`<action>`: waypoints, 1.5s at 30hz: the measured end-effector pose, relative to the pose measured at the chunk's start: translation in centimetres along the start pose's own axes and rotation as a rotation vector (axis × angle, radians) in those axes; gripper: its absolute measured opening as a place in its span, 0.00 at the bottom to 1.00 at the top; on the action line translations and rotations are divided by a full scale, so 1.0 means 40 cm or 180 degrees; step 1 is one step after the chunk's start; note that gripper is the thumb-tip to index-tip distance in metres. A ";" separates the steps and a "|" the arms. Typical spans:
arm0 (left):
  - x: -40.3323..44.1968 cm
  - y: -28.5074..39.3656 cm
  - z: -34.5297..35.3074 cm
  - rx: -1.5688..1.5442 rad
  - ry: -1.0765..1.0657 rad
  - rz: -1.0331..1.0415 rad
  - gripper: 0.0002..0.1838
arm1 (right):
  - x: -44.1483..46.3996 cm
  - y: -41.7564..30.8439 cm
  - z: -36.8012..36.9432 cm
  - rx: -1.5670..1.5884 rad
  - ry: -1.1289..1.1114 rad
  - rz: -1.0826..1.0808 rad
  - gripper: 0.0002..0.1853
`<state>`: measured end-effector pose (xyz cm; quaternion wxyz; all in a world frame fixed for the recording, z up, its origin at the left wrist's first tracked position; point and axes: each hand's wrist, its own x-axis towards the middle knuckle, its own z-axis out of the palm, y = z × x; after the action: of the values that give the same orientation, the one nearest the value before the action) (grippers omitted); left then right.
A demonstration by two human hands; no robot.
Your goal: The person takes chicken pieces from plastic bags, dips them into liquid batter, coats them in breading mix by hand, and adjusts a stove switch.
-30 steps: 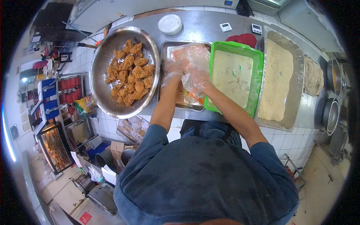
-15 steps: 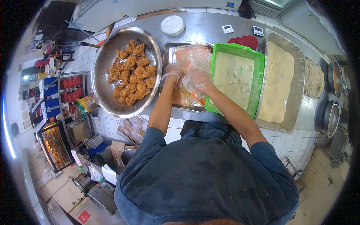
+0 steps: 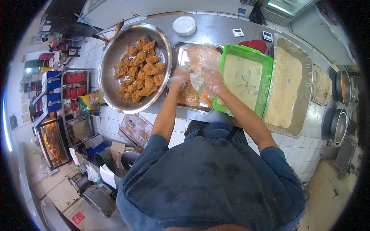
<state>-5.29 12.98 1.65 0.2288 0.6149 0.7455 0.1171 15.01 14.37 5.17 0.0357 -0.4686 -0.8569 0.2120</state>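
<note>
A clear plastic bag point(image 3: 203, 57) with orange-red markings lies crumpled over a shallow metal tray point(image 3: 200, 110). My left hand point(image 3: 179, 75), in a thin clear glove, is closed at the bag's left edge. My right hand point(image 3: 212, 80), gloved the same way, grips the bag's right side, beside the green tub point(image 3: 268, 82). Under the hands, a yellowish-brown packed mass point(image 3: 188, 96) shows in the near half of the tray; I cannot make out what it is. The fingers are partly blurred by gloves and plastic.
A wide steel bowl point(image 3: 109, 101) of fried chicken pieces point(image 3: 140, 69) stands to the left. The green tub holds whitish liquid. Further right sits a long metal pan point(image 3: 306, 86) of pale flour point(image 3: 285, 86). Behind are a lidded white container point(image 3: 184, 25) and two small timers point(image 3: 237, 32).
My hands stay at the bag, which has shifted and spread toward the back of the tray. More of the yellowish-brown mass shows. The whole view has turned slightly.
</note>
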 end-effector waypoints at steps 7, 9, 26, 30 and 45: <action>-0.213 0.179 -0.171 -0.0837 0.1258 -0.0156 0.13 | -0.006 -0.006 -0.065 0.0957 -0.0158 0.0366 0.16; -0.265 0.212 -0.217 -0.0815 0.1393 -0.0211 0.13 | -0.003 -0.020 -0.075 0.0347 -0.0075 -0.0085 0.14; -0.422 0.346 -0.456 -0.1746 0.2583 0.0329 0.07 | 0.021 0.049 -0.114 0.2555 0.1631 0.0302 0.22; -0.448 0.362 -0.491 -0.2007 0.2639 0.0179 0.07 | 0.065 0.011 0.047 0.0793 0.1558 0.0502 0.23; -0.424 0.343 -0.543 -0.2348 0.2938 0.0127 0.06 | -0.029 -0.138 0.116 0.3375 0.0409 0.0753 0.24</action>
<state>-1.63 1.79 30.10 0.0772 0.3941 0.6663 0.6283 10.11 9.28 3.30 0.2952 -0.4916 -0.5701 0.5883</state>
